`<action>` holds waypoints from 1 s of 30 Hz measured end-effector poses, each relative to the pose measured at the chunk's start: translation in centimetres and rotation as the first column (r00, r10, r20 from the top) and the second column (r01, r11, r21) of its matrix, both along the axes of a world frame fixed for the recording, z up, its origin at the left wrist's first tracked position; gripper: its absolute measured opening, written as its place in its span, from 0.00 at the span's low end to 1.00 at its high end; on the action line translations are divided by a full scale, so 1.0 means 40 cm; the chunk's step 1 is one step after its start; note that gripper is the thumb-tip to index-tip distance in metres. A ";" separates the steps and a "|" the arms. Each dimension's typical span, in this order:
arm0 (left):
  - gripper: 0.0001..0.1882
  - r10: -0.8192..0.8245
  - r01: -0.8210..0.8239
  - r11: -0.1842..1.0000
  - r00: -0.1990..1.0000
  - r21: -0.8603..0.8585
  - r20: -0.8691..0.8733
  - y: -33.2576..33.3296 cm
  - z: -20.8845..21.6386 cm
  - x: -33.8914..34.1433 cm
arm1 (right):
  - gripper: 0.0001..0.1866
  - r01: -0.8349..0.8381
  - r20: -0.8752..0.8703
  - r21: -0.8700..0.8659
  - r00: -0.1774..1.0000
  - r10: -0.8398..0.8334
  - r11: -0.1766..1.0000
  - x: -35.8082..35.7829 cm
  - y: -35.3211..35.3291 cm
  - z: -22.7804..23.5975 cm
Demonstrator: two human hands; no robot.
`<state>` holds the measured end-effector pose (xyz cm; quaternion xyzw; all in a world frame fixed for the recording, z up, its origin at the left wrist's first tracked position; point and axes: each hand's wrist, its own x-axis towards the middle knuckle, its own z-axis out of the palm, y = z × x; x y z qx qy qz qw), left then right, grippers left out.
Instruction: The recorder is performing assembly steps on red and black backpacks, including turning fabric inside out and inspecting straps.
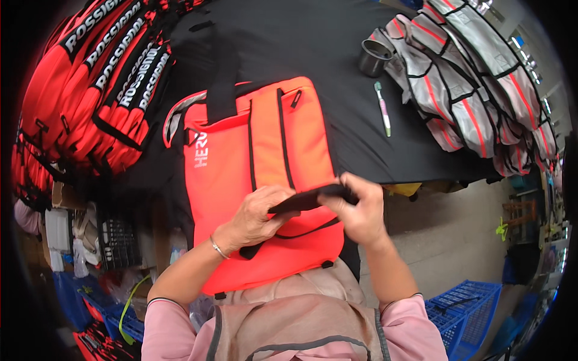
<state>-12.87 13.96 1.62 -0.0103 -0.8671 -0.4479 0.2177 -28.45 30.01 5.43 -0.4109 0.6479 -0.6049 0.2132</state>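
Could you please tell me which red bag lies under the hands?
The central red bag: the left hand and right hand hold a black strip over it; the other red bags are piled at left.

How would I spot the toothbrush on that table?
Find the black-covered table, then the red-orange bag at centre. Right of it, below the dark cup, lies the toothbrush. Unlike the bulky grey pieces nearby, it's slim with a partly pink handle.

White capitals (201, 150) run sideways along the left of the orange-red bag (229, 174); bolder white capitals (120, 54) repeat from one to the next across the piled red bags (60, 108).
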 end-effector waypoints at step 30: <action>0.24 -0.288 0.358 0.916 0.901 -0.181 0.325 0.111 -0.072 0.077 | 0.10 0.517 0.235 0.021 0.829 -0.507 0.855 -0.239 0.054 -0.072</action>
